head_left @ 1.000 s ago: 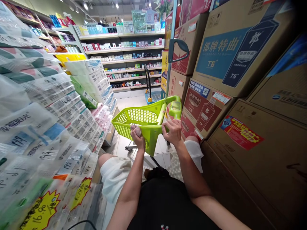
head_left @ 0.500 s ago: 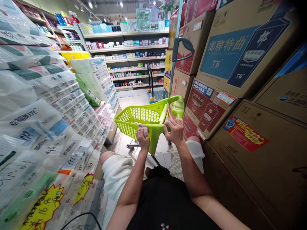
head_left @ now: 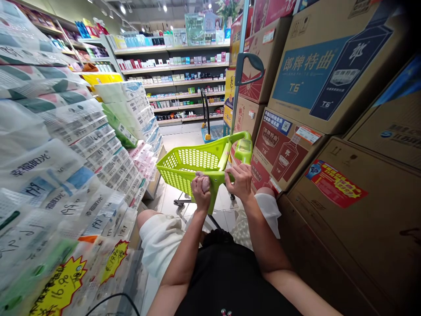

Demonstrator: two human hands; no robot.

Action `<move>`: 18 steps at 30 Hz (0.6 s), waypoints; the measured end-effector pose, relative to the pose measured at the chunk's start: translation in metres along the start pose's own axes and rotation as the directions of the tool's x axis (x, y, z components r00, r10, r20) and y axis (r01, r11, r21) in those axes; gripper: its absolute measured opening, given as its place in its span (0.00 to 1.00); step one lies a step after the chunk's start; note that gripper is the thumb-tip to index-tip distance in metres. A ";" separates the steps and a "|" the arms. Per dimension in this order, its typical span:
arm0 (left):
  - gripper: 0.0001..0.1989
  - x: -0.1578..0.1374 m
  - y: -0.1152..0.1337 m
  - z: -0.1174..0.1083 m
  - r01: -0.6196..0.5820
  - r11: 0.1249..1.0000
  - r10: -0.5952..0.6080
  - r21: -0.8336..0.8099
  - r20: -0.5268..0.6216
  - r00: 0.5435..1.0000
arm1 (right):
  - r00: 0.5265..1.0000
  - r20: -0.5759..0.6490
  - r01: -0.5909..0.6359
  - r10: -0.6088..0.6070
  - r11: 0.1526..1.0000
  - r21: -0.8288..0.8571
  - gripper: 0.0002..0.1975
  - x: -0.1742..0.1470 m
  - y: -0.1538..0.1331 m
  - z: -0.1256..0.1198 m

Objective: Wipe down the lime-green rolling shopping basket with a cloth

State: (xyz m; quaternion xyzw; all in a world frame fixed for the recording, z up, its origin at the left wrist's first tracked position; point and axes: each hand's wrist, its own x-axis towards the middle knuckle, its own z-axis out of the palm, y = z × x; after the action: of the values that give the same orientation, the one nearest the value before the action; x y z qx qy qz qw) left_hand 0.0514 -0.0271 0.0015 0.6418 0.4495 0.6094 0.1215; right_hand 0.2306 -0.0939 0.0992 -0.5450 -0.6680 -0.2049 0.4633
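Observation:
A lime-green shopping cart (head_left: 213, 188) with a perforated basket stands on the floor in front of my knees. My left hand (head_left: 200, 195) is closed on a bunched greyish-pink cloth (head_left: 205, 183), which lies against the outer side of the cart near its rear corner. My right hand (head_left: 240, 181) grips the green frame at the rear of the cart, its fingers curled over the edge. The cart's raised handle (head_left: 243, 149) curves up just beyond that hand. The basket shows nothing inside the part I can see.
Wrapped paper packs (head_left: 95, 145) are piled along the left. Large cardboard cartons (head_left: 305, 66) rise close on the right. Farther ahead are a blue flatbed trolley (head_left: 212, 133), an upright grey-blue handle (head_left: 250, 70), and shelves (head_left: 184, 83) of small boxes.
My left hand, with the cloth, has shifted slightly right along the cart's side, toward the rear corner. My right hand and the cart stay nearly where they were.

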 end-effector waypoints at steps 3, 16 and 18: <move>0.19 -0.009 0.000 0.005 -0.028 0.999 0.028 0.018 0.002 1.000 | 1.000 0.001 0.012 -0.012 1.000 -0.012 0.05 0.000 0.001 -0.001; 0.20 0.023 -0.058 -0.005 0.282 0.948 -0.258 0.149 -0.158 0.953 | 0.999 -0.017 0.045 -0.046 0.998 -0.035 0.06 0.000 0.002 -0.003; 0.20 0.001 -0.054 0.002 0.255 0.954 -0.238 0.160 -0.118 0.964 | 0.999 -0.023 0.048 -0.048 0.998 -0.027 0.06 -0.001 0.004 -0.003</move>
State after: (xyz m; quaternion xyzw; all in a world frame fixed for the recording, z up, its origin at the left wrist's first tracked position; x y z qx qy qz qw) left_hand 0.0298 0.0053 -0.0366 0.5583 0.5829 0.5784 0.1181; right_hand 0.2352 -0.0957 0.0995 -0.5325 -0.6725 -0.2314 0.4590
